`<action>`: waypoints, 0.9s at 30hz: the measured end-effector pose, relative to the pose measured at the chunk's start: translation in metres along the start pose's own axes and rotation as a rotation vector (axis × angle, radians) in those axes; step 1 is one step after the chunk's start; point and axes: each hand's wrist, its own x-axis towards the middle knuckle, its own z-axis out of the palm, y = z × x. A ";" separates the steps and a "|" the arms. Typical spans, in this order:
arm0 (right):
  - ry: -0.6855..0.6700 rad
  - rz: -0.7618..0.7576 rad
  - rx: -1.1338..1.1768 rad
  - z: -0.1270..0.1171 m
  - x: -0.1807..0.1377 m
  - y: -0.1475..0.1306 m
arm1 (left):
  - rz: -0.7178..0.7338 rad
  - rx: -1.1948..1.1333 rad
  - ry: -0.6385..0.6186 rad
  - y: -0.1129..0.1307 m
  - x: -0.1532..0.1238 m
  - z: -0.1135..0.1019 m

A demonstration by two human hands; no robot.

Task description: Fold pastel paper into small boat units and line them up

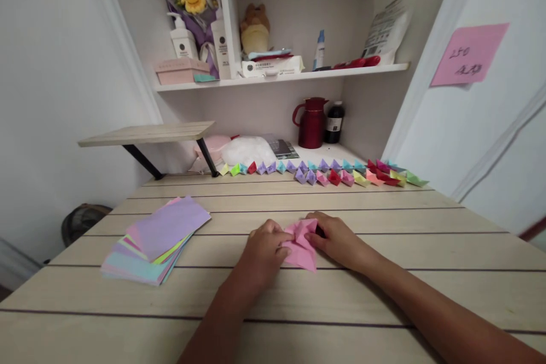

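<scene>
On the wooden table, in front of the person, there is one piece of pink paper (303,259), held between the two hands. It is partly folded: the far half has raised creases, while the near half looks flatter. Its longer direction goes from near to far, and one pointed corner is directed to the person. The left hand (265,250) pinches its left side with thumb and forefinger; the right hand (336,240) pinches the far right part, the thumb lying on top. To the left lies one pile of coloured sheets (174,227), with a purple one uppermost; how many sheets, I cannot count. Farther away stand two rows of small paper boats (335,177); the front row has about ten, but at the right end they overlap. Behind them are one red jug (312,124) and one dark bottle (335,123).
</scene>
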 end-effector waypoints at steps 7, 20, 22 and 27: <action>-0.002 -0.005 0.007 0.002 -0.001 0.001 | -0.080 0.178 0.111 -0.005 -0.004 0.000; -0.011 0.169 0.100 0.008 0.009 -0.002 | -0.015 0.126 0.158 -0.006 -0.004 0.012; -0.004 0.202 0.109 0.009 0.009 -0.002 | -0.013 0.104 0.172 -0.008 -0.004 0.013; 0.024 0.226 0.143 0.012 0.006 0.001 | -0.020 0.080 0.192 -0.012 -0.004 0.017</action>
